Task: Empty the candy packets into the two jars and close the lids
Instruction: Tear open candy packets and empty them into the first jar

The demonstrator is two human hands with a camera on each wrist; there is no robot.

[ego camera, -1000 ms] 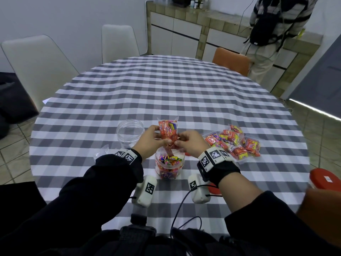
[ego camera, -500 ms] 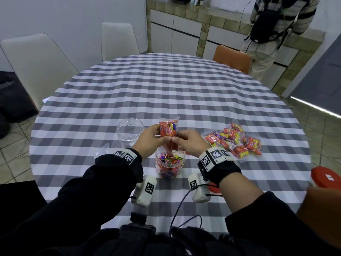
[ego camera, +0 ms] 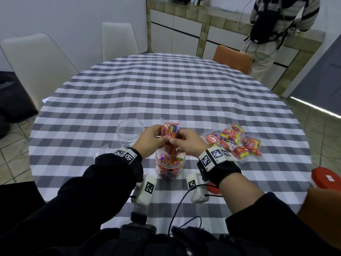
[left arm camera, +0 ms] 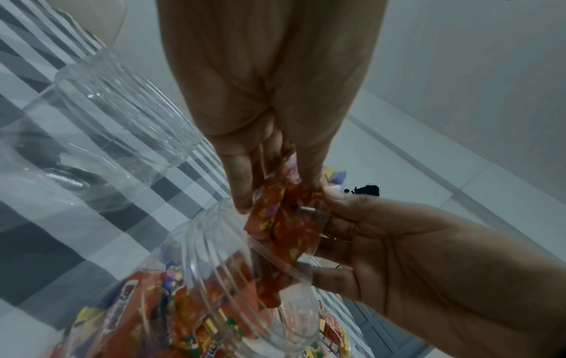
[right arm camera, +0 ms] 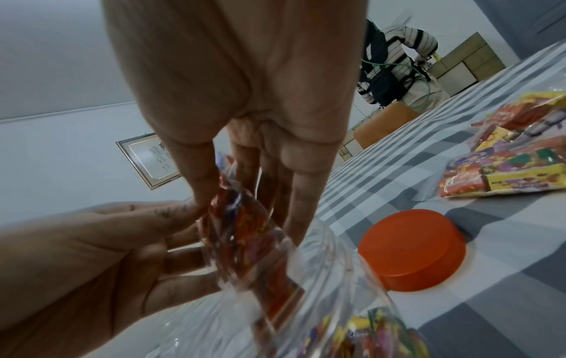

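Nearest, a jar [ego camera: 169, 167] partly filled with candy stands on the checked table [ego camera: 184, 93]. Just above its mouth, the left hand [ego camera: 151, 140] and right hand [ego camera: 186, 143] pinch a candy packet [ego camera: 168, 130] between thumbs and fingertips. An orange lid [right arm camera: 412, 249] lies right; an empty jar [ego camera: 130, 131] stands farther left; more packets [ego camera: 234, 141] lie right.

round table [ego camera: 166, 85] under a grey-and-white checked cloth. part-filled candy jar [ego camera: 169, 168] at 6 o'clock, empty clear jar [ego camera: 130, 131] just at its 10, heap of candy packets [ego camera: 234, 141] at 4, orange lid [right arm camera: 410, 247] right beside the filled jar.
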